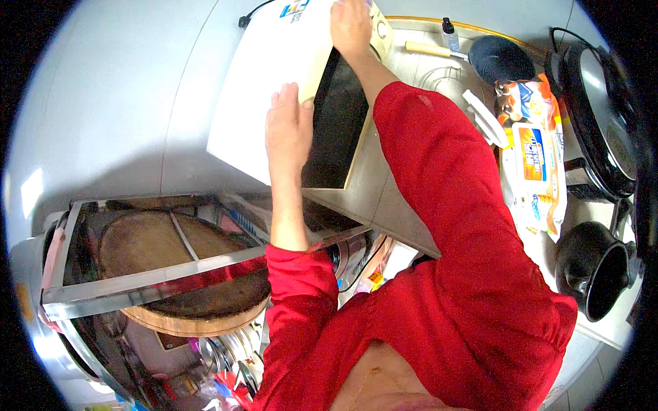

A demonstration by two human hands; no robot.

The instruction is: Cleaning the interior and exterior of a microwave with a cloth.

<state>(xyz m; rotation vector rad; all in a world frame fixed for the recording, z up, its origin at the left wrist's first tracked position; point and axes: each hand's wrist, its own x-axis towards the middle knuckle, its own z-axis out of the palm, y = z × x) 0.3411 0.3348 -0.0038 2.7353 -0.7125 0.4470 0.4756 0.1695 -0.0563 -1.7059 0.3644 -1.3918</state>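
Observation:
A white microwave oven (277, 67) with a dark glass door (336, 123) stands on the tiled counter, turned at an angle to the wall. My left hand (290, 123) lies with its fingers extended on the front edge of the top, beside the door. Farther along that edge, near the control panel (381, 30), is my right hand (352, 28). Its fingers are bent over the edge, and what lies under them is hidden. Both arms wear red sleeves.
A black pan (501, 59), a pump bottle (450, 35), a wire rack (444, 79), a white lid (485, 119), a pack of wipes (534, 159), a black appliance (599, 118) and a dark pot (591, 272) stand right. Lower left, a metal rack (154, 282) surrounds a round wooden board (149, 241).

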